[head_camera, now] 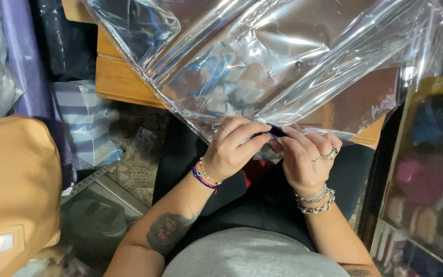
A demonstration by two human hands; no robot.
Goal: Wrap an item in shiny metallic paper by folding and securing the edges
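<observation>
Large sheet of crinkled clear plastic film [283,56] draped over the near edge of a brown wooden surface [121,82]. Left hand [232,149] and right hand [306,159] meet at the film's near edge, fingers [249,134] pressed together, pinching a small dark object [277,132] there.

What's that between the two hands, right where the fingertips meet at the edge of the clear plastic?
In the head view, a small dark object sits pinched between the left hand and right hand, against the near edge of the clear plastic sheet. Its kind cannot be told.
</observation>
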